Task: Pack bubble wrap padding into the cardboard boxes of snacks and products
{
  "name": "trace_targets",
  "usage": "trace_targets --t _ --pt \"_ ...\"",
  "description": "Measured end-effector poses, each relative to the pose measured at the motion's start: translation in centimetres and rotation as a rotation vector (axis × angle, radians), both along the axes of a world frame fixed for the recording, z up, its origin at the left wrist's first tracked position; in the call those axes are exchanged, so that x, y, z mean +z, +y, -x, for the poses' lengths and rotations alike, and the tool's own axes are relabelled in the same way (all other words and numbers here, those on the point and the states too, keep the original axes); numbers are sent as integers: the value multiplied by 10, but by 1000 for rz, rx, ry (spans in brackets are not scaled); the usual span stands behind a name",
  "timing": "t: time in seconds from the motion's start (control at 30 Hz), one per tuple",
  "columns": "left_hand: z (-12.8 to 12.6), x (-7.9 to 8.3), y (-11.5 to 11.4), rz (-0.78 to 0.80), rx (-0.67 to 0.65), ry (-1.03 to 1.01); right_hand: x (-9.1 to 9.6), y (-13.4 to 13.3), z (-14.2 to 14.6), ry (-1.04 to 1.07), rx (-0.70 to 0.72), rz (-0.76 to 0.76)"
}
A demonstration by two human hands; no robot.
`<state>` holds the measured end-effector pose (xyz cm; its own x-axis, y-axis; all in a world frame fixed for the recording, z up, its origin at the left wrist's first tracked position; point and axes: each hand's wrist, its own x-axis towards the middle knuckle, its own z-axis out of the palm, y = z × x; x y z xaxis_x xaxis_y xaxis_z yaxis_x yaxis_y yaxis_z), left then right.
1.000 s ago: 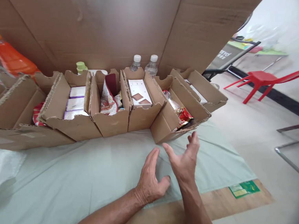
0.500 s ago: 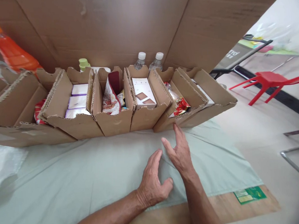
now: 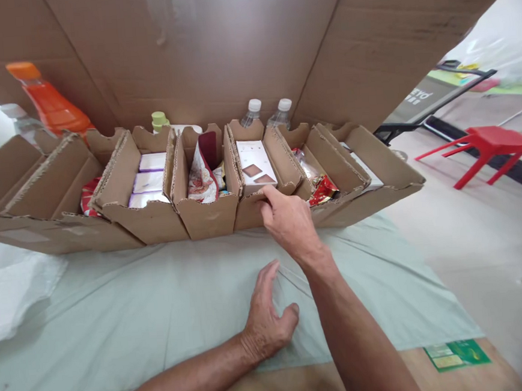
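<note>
A row of open cardboard trays stands at the back of a table under a pale green cloth (image 3: 129, 308). My right hand (image 3: 290, 223) reaches forward, its fingers curled on the front wall of the tray (image 3: 251, 211) that holds a white box with brown diamond shapes (image 3: 253, 163). My left hand (image 3: 266, 321) rests on the cloth with fingers apart and holds nothing. The tray to the right holds red snack packets (image 3: 321, 188). The tray to the left holds a red and white pouch (image 3: 200, 179). Further left a tray holds white and purple boxes (image 3: 146, 180).
A tall cardboard sheet (image 3: 231, 41) stands behind the trays. An orange bottle (image 3: 50, 103), a green-capped bottle (image 3: 159, 120) and two clear water bottles (image 3: 266, 114) stand at the back. White cloth (image 3: 10, 287) lies at left. A red chair (image 3: 487, 147) is on the floor at right.
My right hand has moved forward from above the cloth to the front of the tray with the white box. The right-hand trays now sit straighter in the row. My left hand has stayed put.
</note>
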<state>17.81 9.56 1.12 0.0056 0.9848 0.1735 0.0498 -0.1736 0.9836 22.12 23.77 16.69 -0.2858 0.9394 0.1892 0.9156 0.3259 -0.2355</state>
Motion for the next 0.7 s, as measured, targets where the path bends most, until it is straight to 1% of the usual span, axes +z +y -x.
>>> trace_targets --t 0.03,0.1,0.2,0.27,0.3,0.33,0.37,0.4,0.43,0.47,0.53,0.57,0.6,0.67,0.7 --pt "3 4 -1 -4 50 -2 0 -5 -1 5 -2 -17" --pt "14 14 -9 2 173 7 0 -28 -12 68 40 -74" --pt "39 27 -37 -25 318 47 -3 -85 -48 216 161 -200" --pt "59 30 -61 -64 365 93 -9 -129 -83 285 245 -267" --pt "69 31 -71 -77 386 121 -14 -150 -102 299 273 -278" --pt "77 31 -81 -83 406 151 -21 -172 -121 304 276 -279" --pt "84 31 -87 -81 421 181 -29 -191 -140 306 238 -270" --pt "90 31 -90 -75 425 207 -38 -210 -157 315 155 -270" --pt "93 32 -90 -72 414 223 -47 -227 -172 346 8 -279" --pt "94 35 -86 -72 390 226 -57 -241 -185 455 -173 -340" --pt "91 42 -71 -68 310 192 -75 -262 -203 657 -405 -350" --pt "88 46 -61 -59 258 159 -82 -268 -207 704 -463 -323" --pt "85 51 -52 -44 190 119 -89 -272 -209 692 -470 -254" --pt "78 58 -39 -4 38 41 -101 -274 -204 568 -421 -105" --pt "75 60 -37 12 -12 10 -106 -272 -198 514 -389 -54"
